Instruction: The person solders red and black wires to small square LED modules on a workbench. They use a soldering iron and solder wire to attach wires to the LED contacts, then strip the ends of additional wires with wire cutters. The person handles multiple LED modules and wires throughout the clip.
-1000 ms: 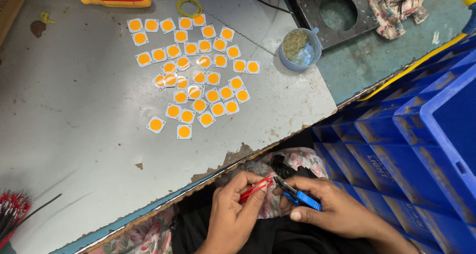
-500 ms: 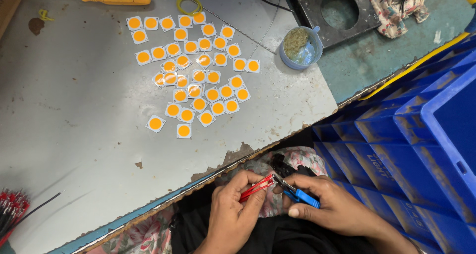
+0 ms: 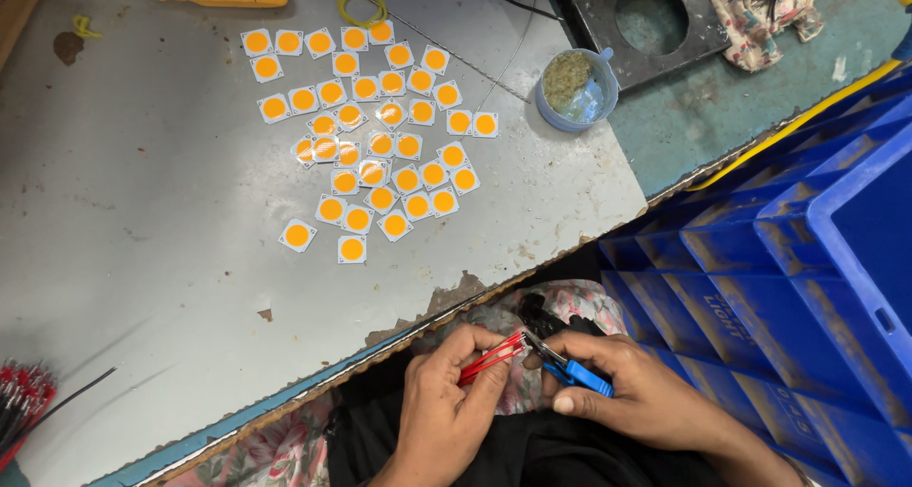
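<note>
a person's left hand [image 3: 445,401] pinches a bundle of thin red wires [image 3: 492,358] low in the lap, just below the chipped edge of a grey table [image 3: 142,259], while the right hand [image 3: 638,400] grips a blue-handled cutter [image 3: 568,369] whose tip meets the wire ends between the two hands. both hands are closed around what they hold. the cutter's tip sits close to the left fingertips, so a slip or an overly hard squeeze could nick a finger or cut the strands through, and loose ends could drop into the patterned cloth [image 3: 560,311] under the hands. room is tight: the table edge lies just above the hands, a blue crate [image 3: 807,259] crowds the right wrist. well beyond the hands, square orange-centred chips [image 3: 370,131] lie scattered on the table, with a small blue cup [image 3: 577,90] further right and more wires [image 3: 24,401] far to the left.
</note>
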